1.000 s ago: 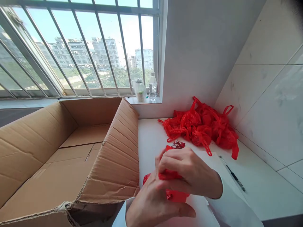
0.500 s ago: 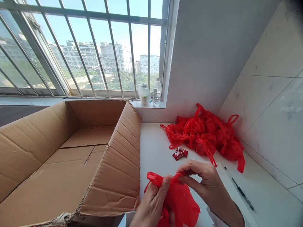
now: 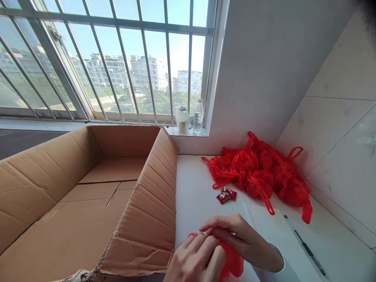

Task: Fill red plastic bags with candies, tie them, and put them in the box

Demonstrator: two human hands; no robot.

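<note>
A red plastic bag hangs between my two hands at the bottom of the view, mostly covered by them. My left hand is curled with its back to me, closed round the bunched top of the bag. Touching it, my right hand has its fingers bent together over the same bunched plastic. The fingertips of both hands are partly hidden. Beyond them on the white table lie two small dark-red packets, one overlapping the other.
A heap of red plastic bags lies against the wall at the back right. The open cardboard box stands on the left. A black pen rests at the right. A clear bottle stands on the window sill.
My left hand has turned over so its back faces up, and my right hand has moved left, close against it. Less of the bag shows. The view has shifted slightly.
</note>
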